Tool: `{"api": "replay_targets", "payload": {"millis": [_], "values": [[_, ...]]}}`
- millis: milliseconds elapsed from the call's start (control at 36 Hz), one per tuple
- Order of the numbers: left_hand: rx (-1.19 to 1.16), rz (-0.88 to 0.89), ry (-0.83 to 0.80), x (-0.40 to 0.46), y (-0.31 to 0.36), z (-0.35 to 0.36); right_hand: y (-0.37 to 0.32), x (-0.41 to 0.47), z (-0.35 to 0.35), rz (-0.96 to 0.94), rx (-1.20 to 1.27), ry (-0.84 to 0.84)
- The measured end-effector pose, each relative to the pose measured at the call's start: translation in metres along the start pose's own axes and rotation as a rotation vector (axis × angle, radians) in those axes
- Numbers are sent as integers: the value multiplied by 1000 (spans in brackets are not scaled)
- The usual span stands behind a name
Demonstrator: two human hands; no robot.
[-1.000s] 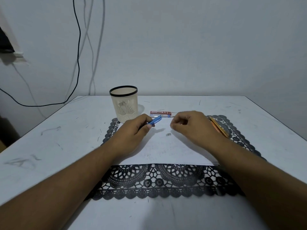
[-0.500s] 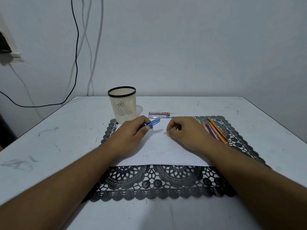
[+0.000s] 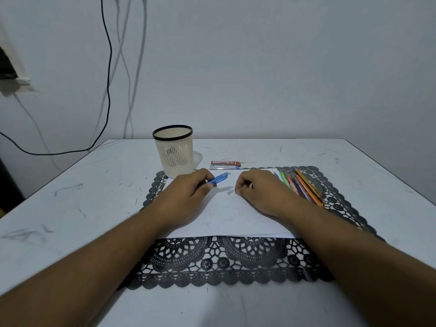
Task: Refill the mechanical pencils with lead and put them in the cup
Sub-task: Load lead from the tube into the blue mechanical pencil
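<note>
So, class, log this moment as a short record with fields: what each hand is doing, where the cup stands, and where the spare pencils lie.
left hand: holds blue pencil
right hand: fingertips curled beside small cap on paper
cup: upright, beyond the left hand
spare pencils: lying in a row right of the right hand
lead cases: beyond the paper

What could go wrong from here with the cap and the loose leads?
1. The small pale cap lies loose on the white paper sheet, right by the right hand; a nudge could likely roll it off.
2. The left hand holds the blue mechanical pencil tilted; if it is open, lead may slip out.
3. Thin stray leads near the red lead case could snap.
</note>
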State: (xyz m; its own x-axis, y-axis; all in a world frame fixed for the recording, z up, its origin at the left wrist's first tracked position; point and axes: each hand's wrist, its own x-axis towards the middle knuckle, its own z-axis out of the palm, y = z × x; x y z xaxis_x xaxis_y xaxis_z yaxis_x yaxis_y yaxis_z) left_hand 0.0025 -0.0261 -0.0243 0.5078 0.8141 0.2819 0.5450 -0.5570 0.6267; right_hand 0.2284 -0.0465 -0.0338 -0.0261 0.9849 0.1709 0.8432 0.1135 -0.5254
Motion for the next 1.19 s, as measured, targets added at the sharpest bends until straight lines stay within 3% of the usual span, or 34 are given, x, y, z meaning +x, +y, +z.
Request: {"api": "replay_targets", "payload": {"millis": [111, 278, 583, 778, 1194], "values": [[45, 10, -15, 2, 0, 0, -1, -1, -1, 26, 15, 18], [56, 6, -14, 0, 0, 0, -7, -10, -10, 50, 478, 168], [78, 24, -25, 1, -1, -1, -18, -17, -12, 47, 868, 201], [65, 40, -17, 2, -2, 0, -23, -17, -6, 41, 997, 205], [32, 52, -5, 1, 0, 0, -24, -18, -2, 80, 1018, 201]]}}
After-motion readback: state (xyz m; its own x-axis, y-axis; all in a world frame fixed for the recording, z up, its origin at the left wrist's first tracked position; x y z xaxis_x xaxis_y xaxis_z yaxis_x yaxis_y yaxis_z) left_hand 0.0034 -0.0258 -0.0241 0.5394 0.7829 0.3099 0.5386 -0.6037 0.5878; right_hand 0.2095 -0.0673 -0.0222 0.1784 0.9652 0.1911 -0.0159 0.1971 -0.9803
